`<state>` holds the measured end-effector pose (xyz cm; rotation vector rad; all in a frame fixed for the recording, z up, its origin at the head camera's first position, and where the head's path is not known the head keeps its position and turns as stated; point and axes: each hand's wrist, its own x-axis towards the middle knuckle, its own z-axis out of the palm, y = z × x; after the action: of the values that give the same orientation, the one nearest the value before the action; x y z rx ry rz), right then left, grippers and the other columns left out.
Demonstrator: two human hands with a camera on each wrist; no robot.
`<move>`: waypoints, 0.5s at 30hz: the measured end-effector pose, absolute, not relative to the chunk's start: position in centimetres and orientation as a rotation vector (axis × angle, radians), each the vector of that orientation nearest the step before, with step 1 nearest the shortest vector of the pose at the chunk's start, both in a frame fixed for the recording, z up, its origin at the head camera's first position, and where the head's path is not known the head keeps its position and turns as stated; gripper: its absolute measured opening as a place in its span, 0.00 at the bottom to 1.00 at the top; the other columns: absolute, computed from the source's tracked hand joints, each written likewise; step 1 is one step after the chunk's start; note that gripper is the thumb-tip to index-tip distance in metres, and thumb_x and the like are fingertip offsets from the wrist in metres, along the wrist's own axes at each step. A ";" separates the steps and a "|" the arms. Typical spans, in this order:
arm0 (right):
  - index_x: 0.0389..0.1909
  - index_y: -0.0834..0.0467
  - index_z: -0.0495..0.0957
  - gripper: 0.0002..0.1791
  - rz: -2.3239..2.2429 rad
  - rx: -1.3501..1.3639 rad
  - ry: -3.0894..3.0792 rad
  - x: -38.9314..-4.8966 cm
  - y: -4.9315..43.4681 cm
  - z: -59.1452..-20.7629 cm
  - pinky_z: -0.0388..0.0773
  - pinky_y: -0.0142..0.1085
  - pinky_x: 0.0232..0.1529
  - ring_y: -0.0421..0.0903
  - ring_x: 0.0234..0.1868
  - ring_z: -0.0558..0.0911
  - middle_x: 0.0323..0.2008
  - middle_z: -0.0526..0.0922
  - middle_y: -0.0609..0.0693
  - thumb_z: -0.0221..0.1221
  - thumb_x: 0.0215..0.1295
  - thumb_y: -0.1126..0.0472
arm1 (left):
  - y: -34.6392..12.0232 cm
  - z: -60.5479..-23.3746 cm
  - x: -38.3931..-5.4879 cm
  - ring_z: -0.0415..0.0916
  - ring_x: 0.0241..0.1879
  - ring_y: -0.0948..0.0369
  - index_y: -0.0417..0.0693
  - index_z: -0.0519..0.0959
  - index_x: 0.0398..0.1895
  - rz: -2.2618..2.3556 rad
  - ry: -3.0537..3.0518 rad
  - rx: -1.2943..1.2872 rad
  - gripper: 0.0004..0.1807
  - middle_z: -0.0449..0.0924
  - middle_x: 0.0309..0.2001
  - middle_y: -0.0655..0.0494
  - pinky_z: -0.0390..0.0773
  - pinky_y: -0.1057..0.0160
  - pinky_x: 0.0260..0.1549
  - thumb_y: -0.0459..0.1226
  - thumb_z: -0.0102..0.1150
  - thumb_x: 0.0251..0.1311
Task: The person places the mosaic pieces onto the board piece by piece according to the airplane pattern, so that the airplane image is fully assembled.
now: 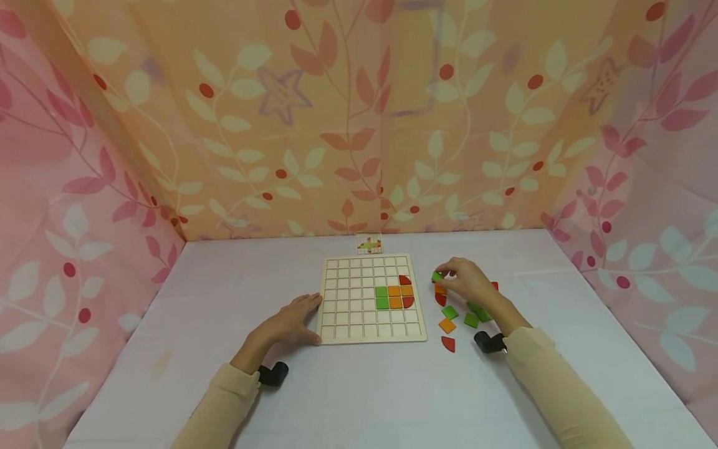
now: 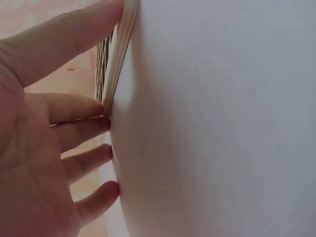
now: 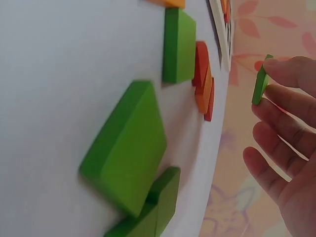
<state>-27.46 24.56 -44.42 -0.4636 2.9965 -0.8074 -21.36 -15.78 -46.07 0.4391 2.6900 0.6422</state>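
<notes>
Head view. Grid board (image 1: 349, 321) lies flat on a white cloth (image 1: 359, 393). Its right half bears set pieces: two green squares (image 1: 382, 298) one above the other, three orange squares (image 1: 395, 302) beside them, two red quarter-rounds (image 1: 408, 302) at the right, one above the orange and one below. Small printed card (image 1: 369, 244) just beyond the board's far edge. Left hand (image 1: 288, 321) spread wide, fingers and thumb at the board's left edge. Right hand (image 1: 468, 280) holds a green tile (image 1: 437, 276) between thumb and fingers, right of the board and apart from it. Close by the held tile: an orange piece (image 1: 440, 290) and a red piece (image 1: 440, 300). Nearer the person: loose green tiles (image 1: 471, 320), a loose orange square (image 1: 447, 325), a loose red quarter-round (image 1: 448, 343). Floral drape (image 1: 359, 125) behind.

Left wrist view. Thumb and index fingertip meet the board's edge, seen side-on; fingers straight and apart, nothing held.

Right wrist view. Narrow pinch on the green tile, which is tilted and raised off the cloth. Ring and little fingers bend loosely, touching nothing. Green tiles lie in the foreground, two crowded together at the bottom; orange and red pieces cluster beyond. Corner of the board at upper right.
</notes>
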 end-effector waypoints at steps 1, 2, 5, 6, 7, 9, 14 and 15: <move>0.45 0.62 0.84 0.15 -0.811 -0.482 2.999 -27.5 24.3 -44.3 0.77 0.43 0.44 0.52 0.41 0.77 0.37 0.83 0.54 0.65 0.59 0.60 | -15.8 -46.1 -21.4 0.48 0.76 0.43 0.39 0.58 0.74 0.638 2.691 0.438 0.52 0.55 0.76 0.45 0.52 0.37 0.70 0.41 0.75 0.47; 0.45 0.62 0.84 0.15 -0.819 -0.496 2.996 -27.6 24.1 -44.2 0.77 0.44 0.44 0.52 0.41 0.77 0.37 0.83 0.54 0.65 0.59 0.60 | -15.8 -46.1 -21.5 0.48 0.76 0.43 0.40 0.58 0.74 0.638 2.691 0.436 0.52 0.55 0.76 0.45 0.52 0.36 0.70 0.41 0.75 0.47; 0.45 0.62 0.84 0.15 -0.820 -0.532 2.984 -27.7 23.3 -44.0 0.77 0.44 0.44 0.51 0.40 0.77 0.36 0.83 0.53 0.66 0.59 0.60 | -15.8 -46.2 -21.6 0.47 0.76 0.43 0.40 0.58 0.74 0.640 2.688 0.432 0.52 0.55 0.76 0.45 0.51 0.36 0.70 0.41 0.75 0.46; 0.45 0.62 0.84 0.15 -0.820 -0.538 2.979 -27.8 23.1 -44.0 0.78 0.44 0.45 0.51 0.40 0.77 0.36 0.83 0.53 0.66 0.59 0.60 | -15.7 -46.1 -21.6 0.47 0.76 0.43 0.40 0.58 0.74 0.643 2.686 0.429 0.52 0.55 0.76 0.45 0.51 0.35 0.70 0.41 0.75 0.46; 0.45 0.62 0.84 0.15 -0.814 -0.546 2.978 -27.8 22.8 -43.9 0.78 0.43 0.45 0.51 0.40 0.77 0.37 0.83 0.53 0.66 0.59 0.60 | -15.7 -46.1 -21.5 0.47 0.76 0.43 0.40 0.58 0.74 0.647 2.684 0.425 0.52 0.55 0.76 0.45 0.51 0.35 0.70 0.41 0.75 0.46; 0.45 0.61 0.84 0.14 -0.812 -0.562 2.969 -27.9 22.3 -43.8 0.78 0.43 0.45 0.51 0.41 0.77 0.37 0.84 0.53 0.66 0.59 0.60 | -15.6 -46.0 -21.5 0.47 0.76 0.44 0.41 0.58 0.74 0.646 2.682 0.418 0.52 0.55 0.76 0.45 0.51 0.36 0.70 0.41 0.75 0.46; 0.44 0.62 0.84 0.14 -0.808 -0.654 2.959 -28.1 20.7 -43.3 0.77 0.45 0.44 0.52 0.41 0.78 0.36 0.84 0.52 0.66 0.58 0.61 | -15.5 -45.9 -21.4 0.47 0.76 0.43 0.40 0.58 0.74 0.650 2.685 0.422 0.51 0.55 0.76 0.45 0.52 0.36 0.70 0.41 0.75 0.46; 0.44 0.62 0.84 0.14 -0.799 -0.674 2.959 -28.2 20.4 -43.2 0.77 0.45 0.44 0.52 0.41 0.78 0.35 0.84 0.52 0.66 0.58 0.61 | -15.5 -45.9 -21.4 0.47 0.76 0.43 0.40 0.58 0.74 0.653 2.687 0.426 0.51 0.55 0.76 0.45 0.52 0.36 0.70 0.41 0.75 0.46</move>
<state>-28.16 20.39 -43.24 -0.6745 2.9590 -0.7990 -21.42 -15.54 -45.93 0.4257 2.6866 0.6527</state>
